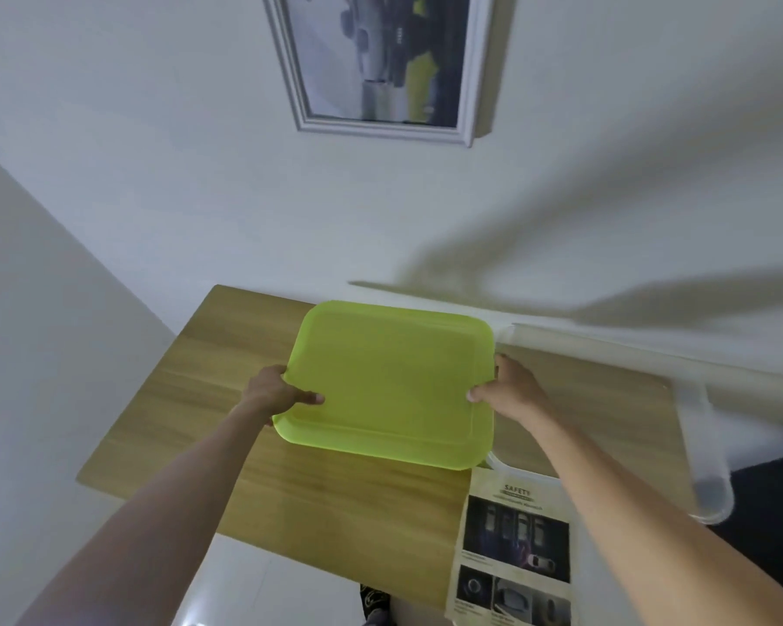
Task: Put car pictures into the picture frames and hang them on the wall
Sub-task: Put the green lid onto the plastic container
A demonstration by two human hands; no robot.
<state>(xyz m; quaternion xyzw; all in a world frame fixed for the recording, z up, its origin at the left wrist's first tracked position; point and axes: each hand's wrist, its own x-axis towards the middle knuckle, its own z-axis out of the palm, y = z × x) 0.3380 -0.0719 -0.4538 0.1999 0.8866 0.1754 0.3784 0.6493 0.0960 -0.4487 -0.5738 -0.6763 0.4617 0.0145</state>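
A silver picture frame with a car picture hangs on the white wall at the top centre. Below it, over the wooden table, I hold a lime-green plastic lid flat between both hands. My left hand grips its left edge, thumb on top. My right hand grips its right edge. A sheet of printed car pictures headed "SAFETY" lies at the table's near right edge.
A clear plastic container stands on the right of the table, partly under the lid's near corner. A pale rail or ledge runs along the wall behind it. White floor shows below the table's front edge.
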